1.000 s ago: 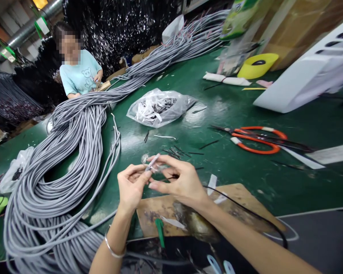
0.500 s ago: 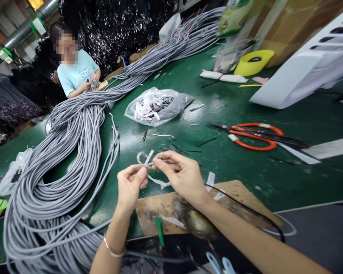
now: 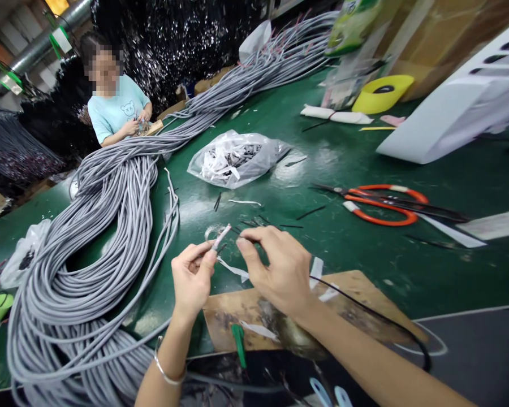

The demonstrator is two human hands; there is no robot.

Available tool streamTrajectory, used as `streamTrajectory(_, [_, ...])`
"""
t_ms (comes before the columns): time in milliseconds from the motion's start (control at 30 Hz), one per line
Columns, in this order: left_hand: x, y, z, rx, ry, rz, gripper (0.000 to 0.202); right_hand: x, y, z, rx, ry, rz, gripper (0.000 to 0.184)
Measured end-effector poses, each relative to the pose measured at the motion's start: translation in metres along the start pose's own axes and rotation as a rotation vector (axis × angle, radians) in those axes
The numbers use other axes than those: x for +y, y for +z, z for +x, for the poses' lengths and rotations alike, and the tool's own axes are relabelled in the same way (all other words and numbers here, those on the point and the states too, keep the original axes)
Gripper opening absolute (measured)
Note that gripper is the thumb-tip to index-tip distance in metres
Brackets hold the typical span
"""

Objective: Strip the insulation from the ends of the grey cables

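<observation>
Pinched between the thumb and fingers of my left hand (image 3: 194, 274) is a stripped cable end (image 3: 221, 236), its pale tip pointing up and to the right. A thin whitish strand loops beside it. My right hand (image 3: 277, 263) is just right of the tip, apart from it, thumb and fingertips drawn together. Whatever the right fingertips hold, if anything, is too small to make out. Under the hands lies a white paper strip (image 3: 234, 269). Short black pieces of tubing or wire (image 3: 254, 222) are scattered on the table just beyond.
A thick bundle of grey cables (image 3: 106, 226) covers the left side. Beyond my hands sits a plastic bag of scraps (image 3: 237, 161). Orange-handled scissors (image 3: 384, 204) lie at right, a stained board (image 3: 352, 291) in front. A co-worker (image 3: 119, 107) works across the table (image 3: 343, 164).
My right hand has drawn slightly away from the cable end, to the right. The cable end stays in my left hand, now tilted further right. The view has shifted slightly.
</observation>
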State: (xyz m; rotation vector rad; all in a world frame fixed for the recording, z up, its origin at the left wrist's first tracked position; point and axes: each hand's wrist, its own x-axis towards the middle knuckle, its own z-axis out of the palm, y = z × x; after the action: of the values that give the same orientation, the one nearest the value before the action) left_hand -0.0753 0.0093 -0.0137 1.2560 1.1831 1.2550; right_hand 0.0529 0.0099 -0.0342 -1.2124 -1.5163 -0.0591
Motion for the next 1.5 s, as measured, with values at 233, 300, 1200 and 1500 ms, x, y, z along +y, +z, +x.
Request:
streamTrajectory(233, [-0.002,-0.003,-0.002,0.013,0.154,0.171,0.019,-0.003,-0.002,0.003,-0.009,-0.162,-0.175,0.010])
streamTrajectory(300, [-0.003,-0.004,-0.003,0.016,0.191,0.248,0.018,-0.003,-0.002,0.003,0.010,-0.173,-0.198,0.009])
streamTrajectory(1200, [0.006,-0.017,-0.001,-0.177,0.277,0.443,0.019,0.000,-0.004,0.004,-0.175,-0.181,0.154,0.014])
streamTrajectory(1500, [0.003,-0.012,-0.003,-0.038,0.306,0.486,0.017,-0.003,-0.005,0.006,-0.211,-0.016,0.350,0.016])
